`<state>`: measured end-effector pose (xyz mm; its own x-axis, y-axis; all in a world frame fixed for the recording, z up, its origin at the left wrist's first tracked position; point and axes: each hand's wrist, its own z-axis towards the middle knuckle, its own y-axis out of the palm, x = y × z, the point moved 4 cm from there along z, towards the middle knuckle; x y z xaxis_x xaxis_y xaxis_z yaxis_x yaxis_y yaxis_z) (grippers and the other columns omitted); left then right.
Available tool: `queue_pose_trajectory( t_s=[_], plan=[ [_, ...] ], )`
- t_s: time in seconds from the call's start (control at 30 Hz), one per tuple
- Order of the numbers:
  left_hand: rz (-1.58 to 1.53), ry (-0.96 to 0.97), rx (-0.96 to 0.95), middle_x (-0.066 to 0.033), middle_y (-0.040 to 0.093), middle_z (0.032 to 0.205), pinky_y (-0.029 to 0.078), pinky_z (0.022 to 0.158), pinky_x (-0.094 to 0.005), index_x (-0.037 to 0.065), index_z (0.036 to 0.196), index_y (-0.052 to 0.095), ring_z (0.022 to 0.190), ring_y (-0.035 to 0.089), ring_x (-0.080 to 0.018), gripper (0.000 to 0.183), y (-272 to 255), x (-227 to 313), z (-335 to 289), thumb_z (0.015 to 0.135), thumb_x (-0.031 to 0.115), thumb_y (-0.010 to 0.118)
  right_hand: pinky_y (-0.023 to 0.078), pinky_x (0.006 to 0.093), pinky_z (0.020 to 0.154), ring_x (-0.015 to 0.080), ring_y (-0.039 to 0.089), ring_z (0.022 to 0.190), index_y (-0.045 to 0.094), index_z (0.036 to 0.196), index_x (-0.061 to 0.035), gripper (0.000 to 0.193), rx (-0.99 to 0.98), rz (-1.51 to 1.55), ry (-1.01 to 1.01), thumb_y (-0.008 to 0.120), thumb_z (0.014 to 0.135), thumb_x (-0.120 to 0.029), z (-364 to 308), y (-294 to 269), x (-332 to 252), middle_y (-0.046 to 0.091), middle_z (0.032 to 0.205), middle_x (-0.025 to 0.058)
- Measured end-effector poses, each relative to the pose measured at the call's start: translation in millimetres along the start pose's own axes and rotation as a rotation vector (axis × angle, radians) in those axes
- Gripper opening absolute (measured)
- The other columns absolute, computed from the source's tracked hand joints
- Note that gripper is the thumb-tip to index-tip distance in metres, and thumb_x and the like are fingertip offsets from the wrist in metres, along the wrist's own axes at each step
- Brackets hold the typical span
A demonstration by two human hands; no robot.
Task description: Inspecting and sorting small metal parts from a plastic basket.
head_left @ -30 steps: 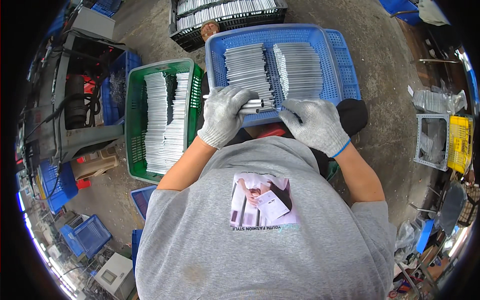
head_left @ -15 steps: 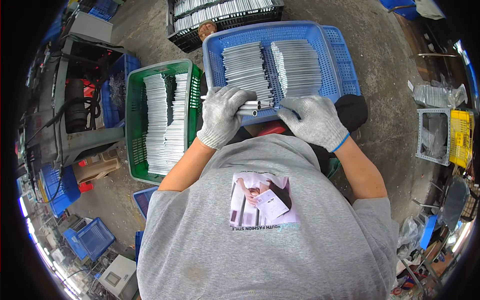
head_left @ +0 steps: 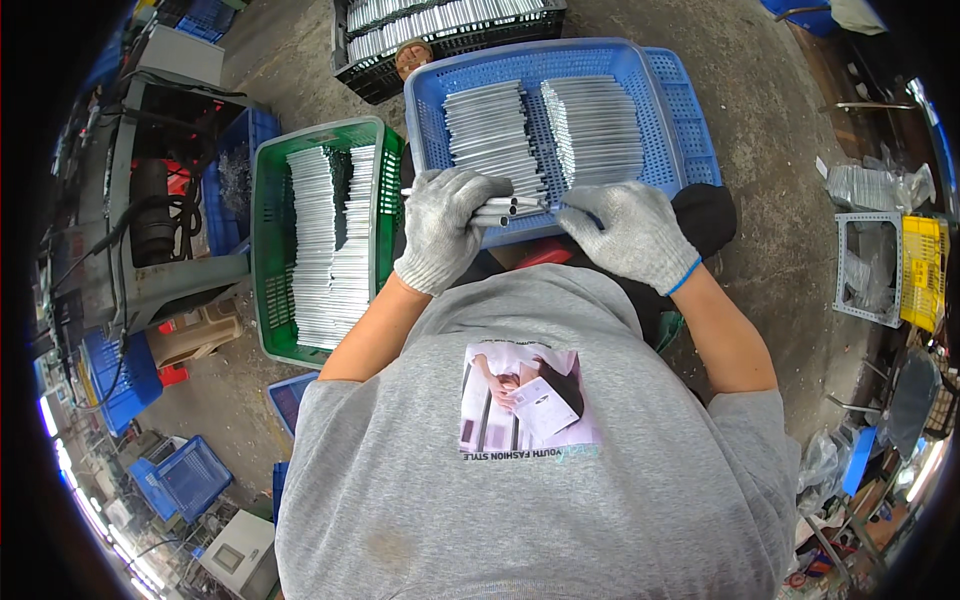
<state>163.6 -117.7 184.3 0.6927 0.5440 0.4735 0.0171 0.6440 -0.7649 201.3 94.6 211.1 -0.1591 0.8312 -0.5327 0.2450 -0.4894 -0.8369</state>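
Note:
My left hand [head_left: 447, 222], in a grey knit glove, is wrapped round a small bundle of metal tubes [head_left: 495, 216]. Their hollow ends point to the right, over the near edge of a blue perforated basket [head_left: 670, 130]. My right hand [head_left: 632, 232], gloved alike with a blue cuff, is just right of those ends. Its thumb and forefinger are brought together in a pinch; anything between them is too small to make out. Inside the blue basket lie two stacks of similar tubes, a left stack [head_left: 490, 125] and a right stack [head_left: 598, 130].
A green basket [head_left: 262, 240] packed with tubes stands at the left. Behind is a black crate [head_left: 375, 85] of more tubes. Another blue basket [head_left: 690, 120] lies under the blue one's right side. Machinery [head_left: 150, 215] stands far left; a yellow crate [head_left: 922, 275] is far right.
My right hand has shifted slightly, its fingertips drawing together beside the tube ends. The tubes in my left hand have tilted a little, and the lowest one's end has moved slightly left.

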Motion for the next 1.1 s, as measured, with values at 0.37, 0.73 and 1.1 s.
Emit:
queue_pose_trajectory(
  t_s=[0.37, 0.73, 1.1],
  plan=[
    [0.118, -0.028, -0.078, -0.0029, 0.075, 0.096, 0.05, 0.086, -0.0425, 0.015, 0.107, 0.073, 0.094, 0.071, -0.0258, 0.026, 22, -12, -5, 0.082, 0.01, 0.074, 0.06, 0.0445, 0.072, 0.0317, 0.076, 0.076, 0.08, 0.096, -0.0106, 0.031, 0.118, -0.005, 0.055, 0.066, 0.099, -0.038, 2, 7, 18, 0.076, 0.08, 0.0127],
    [0.242, -0.281, -0.474, -0.0119, 0.075, 0.091, 0.058, 0.078, -0.0471, 0.019, 0.121, 0.071, 0.082, 0.073, -0.0336, 0.028, 123, -60, -35, 0.093, 0.015, 0.065, 0.06, 0.0457, 0.077, 0.0346, 0.076, 0.087, 0.079, 0.111, -0.0111, 0.031, 0.034, -0.112, 0.18, 0.069, 0.097, -0.037, -9, 23, 40, 0.078, 0.093, 0.0142],
    [-0.072, -0.23, -0.361, -0.0174, 0.073, 0.088, 0.055, 0.073, -0.0499, 0.01, 0.118, 0.066, 0.085, 0.072, -0.0394, 0.027, 75, -46, -21, 0.101, 0.031, 0.068, 0.06, 0.0461, 0.074, 0.0344, 0.075, 0.083, 0.079, 0.106, -0.0095, 0.028, 0.072, -0.097, 0.113, 0.071, 0.095, -0.034, -12, 21, 31, 0.077, 0.087, 0.0139]
  ],
)
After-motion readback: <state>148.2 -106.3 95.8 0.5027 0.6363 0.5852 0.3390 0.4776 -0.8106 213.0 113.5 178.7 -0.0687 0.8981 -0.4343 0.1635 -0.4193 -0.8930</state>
